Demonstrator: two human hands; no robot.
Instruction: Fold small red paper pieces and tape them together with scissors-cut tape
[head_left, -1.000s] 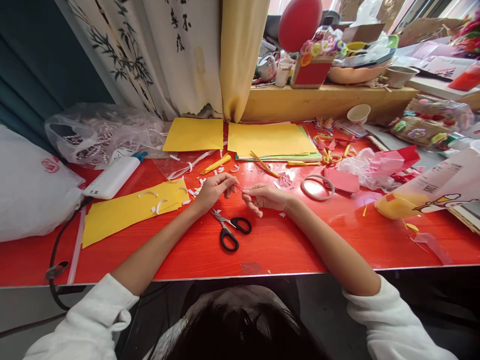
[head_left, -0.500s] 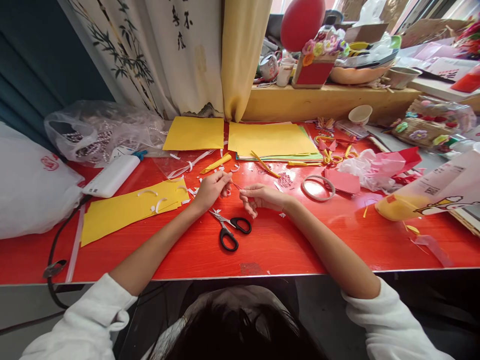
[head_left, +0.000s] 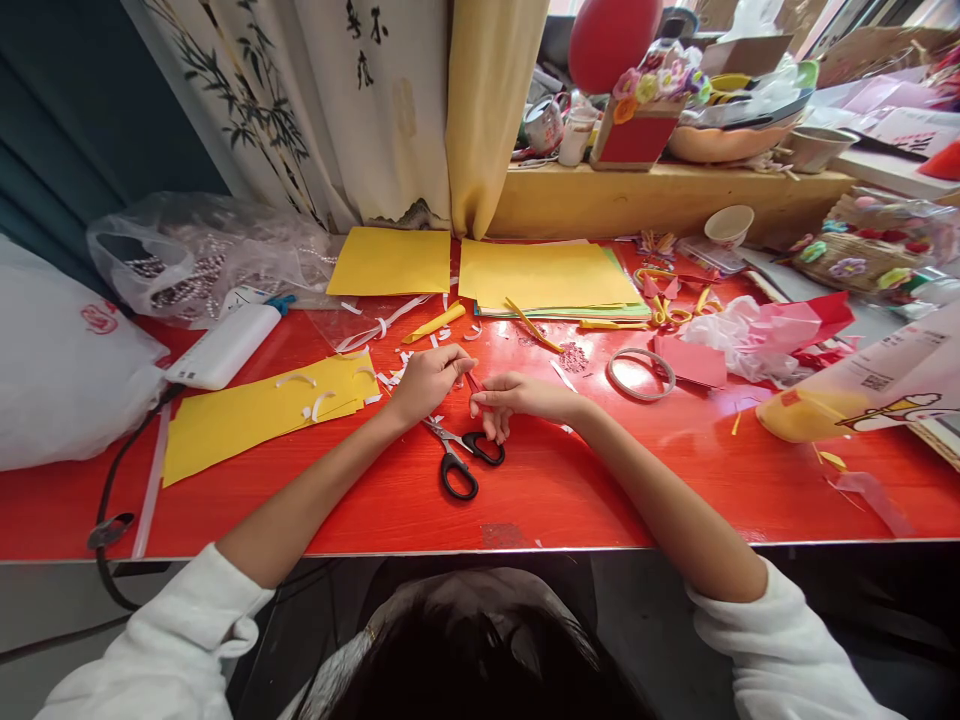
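Observation:
My left hand (head_left: pixel 435 383) is closed in a pinch on a small, narrow red piece (head_left: pixel 472 381), which looks like paper. My right hand (head_left: pixel 517 397) is close on its right, thumb and forefinger together at the lower end of the piece, the other fingers curled below. Just under both hands lie black-handled scissors (head_left: pixel 459 462), blades pointing up and left. White paper scraps (head_left: pixel 390 380) are scattered beside my left hand. A rolled yellow paper tube (head_left: pixel 435 324) lies beyond it.
Yellow sheets (head_left: pixel 547 275) are stacked at the back, and yellow strips (head_left: pixel 247 415) lie left. A tape roll (head_left: pixel 641 374) is right of my hands, near crumpled pink paper (head_left: pixel 765 335). A cup with a yellow drink (head_left: pixel 810 410) stands far right; a white bag (head_left: pixel 67 370) sits far left.
My right hand has shifted slightly left and down, its fingers now more curled and nearer the scissors' handle. More of the red piece shows between my hands. The view has tilted slightly.

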